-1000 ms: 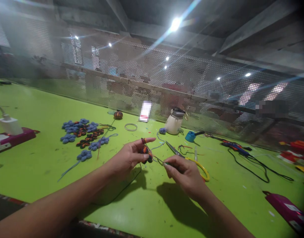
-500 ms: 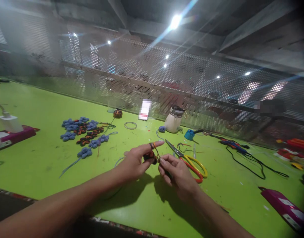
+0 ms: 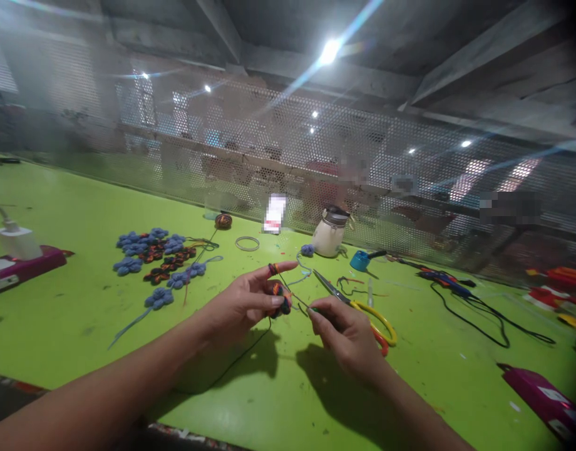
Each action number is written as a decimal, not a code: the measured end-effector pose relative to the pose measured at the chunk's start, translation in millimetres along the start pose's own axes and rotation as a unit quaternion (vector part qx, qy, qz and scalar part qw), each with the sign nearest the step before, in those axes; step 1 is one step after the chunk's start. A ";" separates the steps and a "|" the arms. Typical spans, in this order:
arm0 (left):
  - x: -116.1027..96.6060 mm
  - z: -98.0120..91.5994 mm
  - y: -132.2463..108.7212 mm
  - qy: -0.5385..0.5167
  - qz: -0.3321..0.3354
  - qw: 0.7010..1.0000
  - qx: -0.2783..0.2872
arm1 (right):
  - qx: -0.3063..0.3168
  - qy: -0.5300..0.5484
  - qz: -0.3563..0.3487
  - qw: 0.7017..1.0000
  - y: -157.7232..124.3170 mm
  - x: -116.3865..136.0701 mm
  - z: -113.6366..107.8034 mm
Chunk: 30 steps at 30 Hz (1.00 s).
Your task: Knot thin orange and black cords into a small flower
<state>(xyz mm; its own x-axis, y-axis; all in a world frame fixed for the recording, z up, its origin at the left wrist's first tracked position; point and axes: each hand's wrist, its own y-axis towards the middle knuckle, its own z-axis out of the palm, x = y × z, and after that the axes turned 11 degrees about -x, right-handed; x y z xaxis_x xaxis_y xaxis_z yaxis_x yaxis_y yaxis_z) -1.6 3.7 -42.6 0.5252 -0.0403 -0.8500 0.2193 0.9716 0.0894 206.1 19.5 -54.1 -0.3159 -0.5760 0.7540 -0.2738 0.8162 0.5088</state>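
Note:
Between the thumb and fingers of my left hand [image 3: 250, 297] is a small crocheted piece [image 3: 279, 302] in dark and orange yarn. The yarn wraps round my outstretched index finger, and a dark strand trails down to the table. My right hand [image 3: 342, 326] is closed in a pinch on a thin crochet hook [image 3: 303, 303], mostly covered by the fingers; its tip points at the piece. Just beyond my right hand lie scissors [image 3: 375, 316] with yellow and red handles. Blue crocheted flowers [image 3: 159, 297] and dark-orange ones [image 3: 159, 274] lie off to the left.
A yarn ball [image 3: 223, 221], a ring [image 3: 247, 243], a phone [image 3: 274, 213] and a lidded jar [image 3: 329, 233] stand along the mesh partition [image 3: 250, 150]. Purple power strips [image 3: 541, 398] lie at both sides. A teal container [image 3: 360, 260] and a dark cable [image 3: 497, 313] are at right.
My right hand has drawn slightly away to the right from the crocheted piece, leaving the hook and strands visible between the hands. My left hand has turned, showing more of the piece.

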 end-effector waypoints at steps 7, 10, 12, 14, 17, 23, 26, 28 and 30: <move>3.2 0.6 3.0 0.050 0.007 0.999 -0.018 | 0.053 0.101 0.064 0.991 0.5 6.4 -3.7; 5.1 2.1 4.8 0.155 0.018 0.988 -0.009 | 0.084 0.178 0.153 0.968 -0.1 6.5 1.4; 6.9 3.0 5.5 0.213 0.037 0.976 0.010 | 0.085 0.191 0.189 0.960 0.4 6.6 4.2; 9.9 3.7 5.4 0.276 0.075 0.958 0.023 | 0.080 0.193 0.220 0.953 0.9 6.3 6.3; 15.7 5.0 4.5 0.375 0.151 0.914 0.011 | 0.077 0.231 0.265 0.933 0.5 5.0 9.6; 19.5 8.4 3.1 0.147 0.049 0.988 0.023 | 0.046 0.351 0.261 0.898 -5.4 5.0 18.9; 16.9 10.0 0.9 0.029 0.007 0.999 0.010 | 0.037 0.335 0.223 0.915 -7.9 4.8 20.9; 14.9 10.1 -1.1 -0.005 -0.011 1.000 0.005 | 0.031 0.302 0.189 0.934 -8.1 3.3 20.0; 12.8 9.0 -2.6 -0.023 -0.019 1.000 0.010 | 0.026 0.248 0.152 0.956 -6.8 1.0 17.0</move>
<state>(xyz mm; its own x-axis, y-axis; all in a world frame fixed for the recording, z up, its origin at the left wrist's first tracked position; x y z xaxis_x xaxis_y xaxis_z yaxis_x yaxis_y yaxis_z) 11.9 -1.5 -49.1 0.5529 -0.0881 -0.8286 0.2563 0.9642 0.0686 192.3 12.6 -63.9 0.0770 -0.2087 0.9750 -0.2868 0.9319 0.2221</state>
